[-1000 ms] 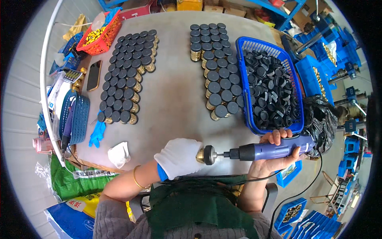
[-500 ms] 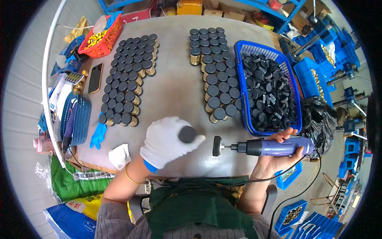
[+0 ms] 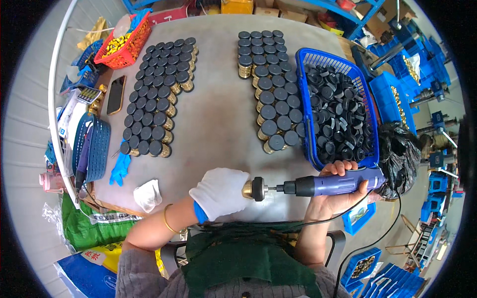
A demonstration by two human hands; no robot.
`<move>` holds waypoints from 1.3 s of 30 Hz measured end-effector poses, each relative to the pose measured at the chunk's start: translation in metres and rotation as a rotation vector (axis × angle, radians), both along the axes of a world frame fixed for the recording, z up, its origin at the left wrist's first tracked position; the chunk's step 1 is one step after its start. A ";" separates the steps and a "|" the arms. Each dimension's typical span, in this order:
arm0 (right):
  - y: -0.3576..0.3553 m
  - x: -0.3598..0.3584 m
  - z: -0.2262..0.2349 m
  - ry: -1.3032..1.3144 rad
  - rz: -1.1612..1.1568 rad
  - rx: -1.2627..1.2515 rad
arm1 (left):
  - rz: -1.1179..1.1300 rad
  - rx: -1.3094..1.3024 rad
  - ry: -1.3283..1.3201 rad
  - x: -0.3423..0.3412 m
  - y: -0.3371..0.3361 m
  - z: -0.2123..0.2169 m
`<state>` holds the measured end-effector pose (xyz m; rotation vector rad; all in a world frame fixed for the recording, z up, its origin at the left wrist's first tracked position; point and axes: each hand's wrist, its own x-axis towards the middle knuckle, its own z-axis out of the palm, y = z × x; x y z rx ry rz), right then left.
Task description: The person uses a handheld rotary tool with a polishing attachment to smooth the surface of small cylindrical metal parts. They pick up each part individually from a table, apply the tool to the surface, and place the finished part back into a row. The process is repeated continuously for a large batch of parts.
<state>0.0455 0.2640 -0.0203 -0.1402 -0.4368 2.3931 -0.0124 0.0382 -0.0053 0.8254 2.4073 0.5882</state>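
Observation:
In my white-gloved left hand (image 3: 218, 192) is a brass fitting (image 3: 246, 189), its end turned to the right. Bare-fingered, my right hand (image 3: 325, 204) wraps round a purple and black electric screwdriver (image 3: 343, 183), held level with its tip to the left. Black and round, the driver's end piece (image 3: 258, 188) meets the fitting; whether the fitting's own cap sits inside it is hidden. Beyond my hands stand rows of black-capped brass fittings in a left group (image 3: 157, 104) and a right group (image 3: 273, 94).
A blue basket (image 3: 301, 107) of loose black caps stands right of the right group. At left lie a phone (image 3: 116, 95), a blue glove (image 3: 119, 170) and a white cloth (image 3: 147, 195). A red basket (image 3: 135, 49) sits far left. The driver's black cable (image 3: 397, 218) hangs at right.
My left hand has turned the fitting from cap-up to sideways and brought it against the driver's end piece. The driver has shifted slightly left. The rows look the same.

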 end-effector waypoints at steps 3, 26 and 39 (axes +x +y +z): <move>-0.001 -0.003 -0.005 -0.021 0.001 0.009 | 0.039 0.003 0.041 -0.003 0.001 0.000; -0.002 0.000 0.017 0.054 -0.004 0.076 | 0.278 -0.203 0.876 -0.157 -0.076 -0.018; 0.014 0.026 0.027 0.132 -0.062 0.107 | 0.162 0.241 0.455 -0.034 0.048 -0.034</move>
